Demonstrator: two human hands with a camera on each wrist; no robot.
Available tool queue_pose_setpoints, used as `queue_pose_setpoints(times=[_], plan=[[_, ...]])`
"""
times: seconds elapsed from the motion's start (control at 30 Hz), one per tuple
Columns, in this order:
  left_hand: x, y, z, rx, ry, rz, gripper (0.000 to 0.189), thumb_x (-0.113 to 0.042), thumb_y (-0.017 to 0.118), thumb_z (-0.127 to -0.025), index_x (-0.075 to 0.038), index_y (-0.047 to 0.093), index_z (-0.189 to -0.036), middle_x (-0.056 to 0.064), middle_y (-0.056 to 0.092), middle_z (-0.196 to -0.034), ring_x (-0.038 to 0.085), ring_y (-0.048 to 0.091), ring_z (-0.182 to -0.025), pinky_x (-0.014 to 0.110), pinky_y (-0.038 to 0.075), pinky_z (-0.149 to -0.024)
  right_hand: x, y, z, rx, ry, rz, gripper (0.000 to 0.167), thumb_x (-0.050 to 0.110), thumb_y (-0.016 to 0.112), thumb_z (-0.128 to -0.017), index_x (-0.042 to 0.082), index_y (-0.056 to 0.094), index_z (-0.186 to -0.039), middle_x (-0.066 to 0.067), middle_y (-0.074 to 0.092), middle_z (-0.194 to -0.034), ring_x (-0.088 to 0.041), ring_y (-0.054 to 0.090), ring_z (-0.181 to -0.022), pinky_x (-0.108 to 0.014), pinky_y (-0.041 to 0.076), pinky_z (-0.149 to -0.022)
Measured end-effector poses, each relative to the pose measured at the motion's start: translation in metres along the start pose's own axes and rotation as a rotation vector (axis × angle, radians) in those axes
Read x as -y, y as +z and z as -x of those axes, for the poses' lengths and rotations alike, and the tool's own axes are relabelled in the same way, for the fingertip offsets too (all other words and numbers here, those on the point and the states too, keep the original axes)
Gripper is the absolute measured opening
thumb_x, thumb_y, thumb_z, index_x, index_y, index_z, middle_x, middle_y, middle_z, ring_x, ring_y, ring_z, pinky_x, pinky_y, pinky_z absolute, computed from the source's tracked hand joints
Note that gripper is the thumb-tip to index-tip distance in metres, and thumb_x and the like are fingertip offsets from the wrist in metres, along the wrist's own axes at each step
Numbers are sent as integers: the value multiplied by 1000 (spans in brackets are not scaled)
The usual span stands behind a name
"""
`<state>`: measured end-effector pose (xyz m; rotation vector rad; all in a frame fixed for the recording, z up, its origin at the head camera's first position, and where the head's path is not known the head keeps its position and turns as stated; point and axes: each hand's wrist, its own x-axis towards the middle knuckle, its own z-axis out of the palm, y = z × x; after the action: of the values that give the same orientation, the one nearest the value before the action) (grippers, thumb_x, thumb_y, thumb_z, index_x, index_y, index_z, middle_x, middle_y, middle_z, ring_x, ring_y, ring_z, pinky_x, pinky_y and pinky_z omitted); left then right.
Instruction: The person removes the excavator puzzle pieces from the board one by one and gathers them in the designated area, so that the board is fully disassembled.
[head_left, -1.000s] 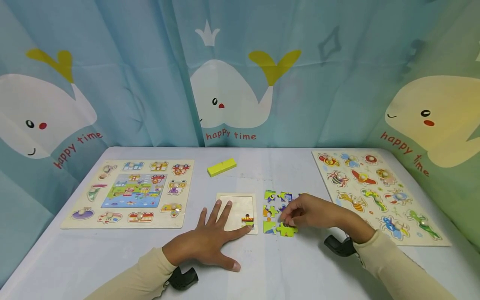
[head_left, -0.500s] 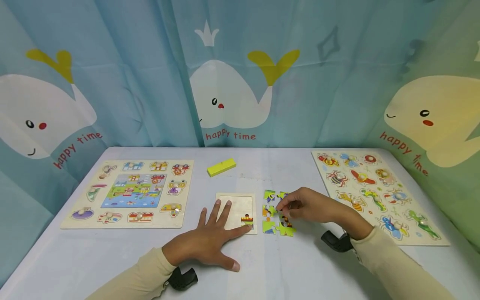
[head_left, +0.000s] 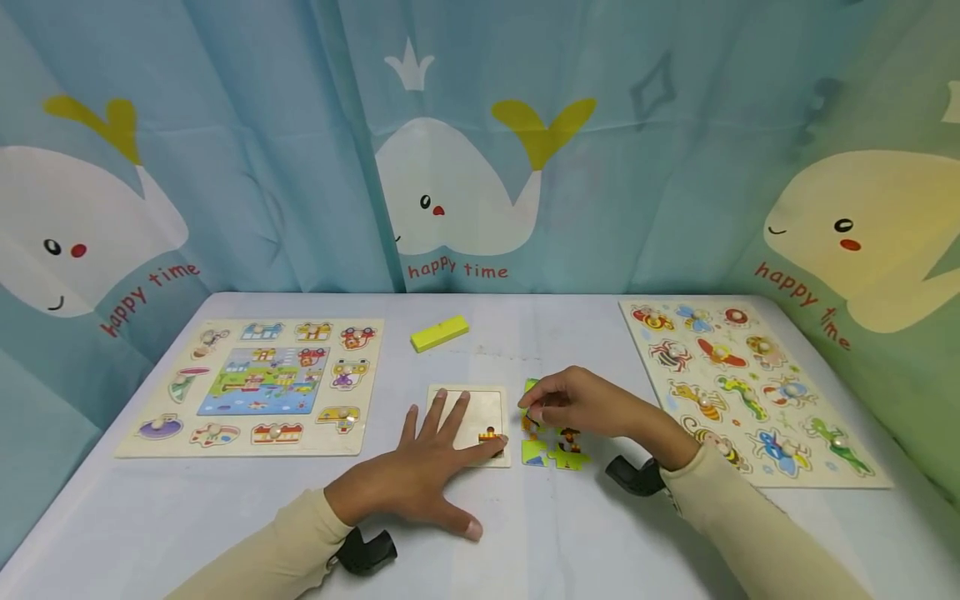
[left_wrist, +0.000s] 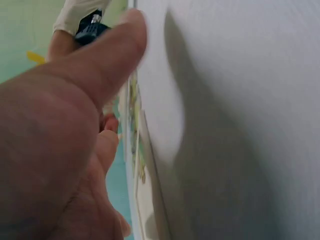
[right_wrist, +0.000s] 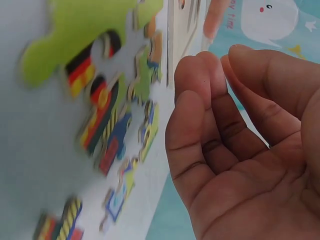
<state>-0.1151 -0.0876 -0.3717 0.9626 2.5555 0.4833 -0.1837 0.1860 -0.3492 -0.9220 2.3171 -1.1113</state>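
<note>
My left hand (head_left: 427,479) lies spread over a small wooden puzzle tray (head_left: 490,404), its index fingertip by a printed jigsaw piece (head_left: 490,433) in the tray's lower right corner. In the left wrist view, the thumb side of that hand (left_wrist: 55,130) fills the left, near the tray's edge (left_wrist: 150,200). My right hand (head_left: 585,404) hovers over loose green jigsaw pieces (head_left: 572,460), with its fingers loosely bent. Nothing shows between the thumb and fingers of this hand (right_wrist: 235,145) in the right wrist view; several jigsaw pieces (right_wrist: 117,132) lie beside it.
A vehicle knob puzzle board (head_left: 375,358) lies on the left of the table. On the right is an insect knob puzzle board (head_left: 795,454), partly under the right forearm. A yellow block (head_left: 439,333) sits behind the tray. A blue whale-print curtain (head_left: 300,167) hangs beyond the table.
My right hand has moved left across the loose pieces, toward the column nearest the tray. The left hand has stayed on the tray, its index finger shifting slightly.
</note>
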Motion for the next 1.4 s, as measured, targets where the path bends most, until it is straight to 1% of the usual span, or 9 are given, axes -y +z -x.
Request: queue_pose_setpoints(times=[0.17,0.3,0.47,0.53,0.67,0.77,0.87,1.2,1.4], plan=[[-5,4,-3,35,-22,-9,89,-77,61,-75,-45,28,-151,13,-15,-160,42,-23,-140,70,-7,-103,1,9,-11,11,-31,-7,18,4,63,-94,-2,70,-109,-8,71,-100,-17,66,-85,-28,52,-75],[-10,5,-4,53,-45,-28,87,-78,59,-75,-45,29,-151,9,-16,-161,42,-23,-140,71,-6,-102,4,17,-18,17,-37,-10,17,4,64,-94,0,70,-109,-7,71,-104,-16,67,-88,-28,53,-75],[-11,5,-6,72,-62,-65,88,-79,58,-75,-46,29,-150,2,-10,-162,44,-22,-140,72,-6,-101,7,22,-23,25,-40,-36,17,6,63,-94,1,70,-109,-7,71,-105,-19,68,-92,-29,53,-78],[-11,5,-7,75,-61,-71,88,-78,59,-75,-46,29,-151,3,-9,-162,43,-21,-140,72,-6,-102,8,24,-24,25,-32,-47,17,6,62,-95,1,70,-110,-7,70,-105,-19,67,-93,-28,52,-79],[-11,6,-7,81,-58,-71,88,-77,60,-75,-46,28,-151,6,-10,-162,42,-21,-141,71,-6,-102,8,27,-24,27,-8,-66,18,3,60,-95,1,69,-111,-6,70,-105,-19,65,-86,-27,52,-74],[-11,6,-7,86,-59,-79,88,-77,60,-75,-46,28,-151,7,-10,-162,42,-20,-141,71,-5,-103,8,29,-25,31,3,-68,18,3,61,-95,1,69,-111,-5,70,-104,-17,64,-85,-27,52,-74],[-12,5,-7,91,-58,-91,89,-77,60,-75,-46,28,-151,8,-10,-162,43,-20,-141,72,-4,-102,8,31,-25,31,3,-61,18,3,62,-94,2,70,-110,-3,70,-104,-13,64,-89,-27,51,-79],[-11,4,-7,90,-57,-95,88,-76,62,-75,-45,28,-151,7,-11,-162,44,-20,-141,73,-3,-101,13,33,-25,2,-30,-69,20,0,60,-94,0,68,-113,-5,68,-102,-17,63,-88,-29,51,-75],[-11,6,-7,86,-56,-103,89,-77,61,-75,-47,27,-151,8,-9,-162,44,-20,-141,73,-3,-102,12,33,-23,15,-69,-101,22,0,61,-94,-4,66,-115,-10,67,-106,-18,65,-91,-29,52,-77]])
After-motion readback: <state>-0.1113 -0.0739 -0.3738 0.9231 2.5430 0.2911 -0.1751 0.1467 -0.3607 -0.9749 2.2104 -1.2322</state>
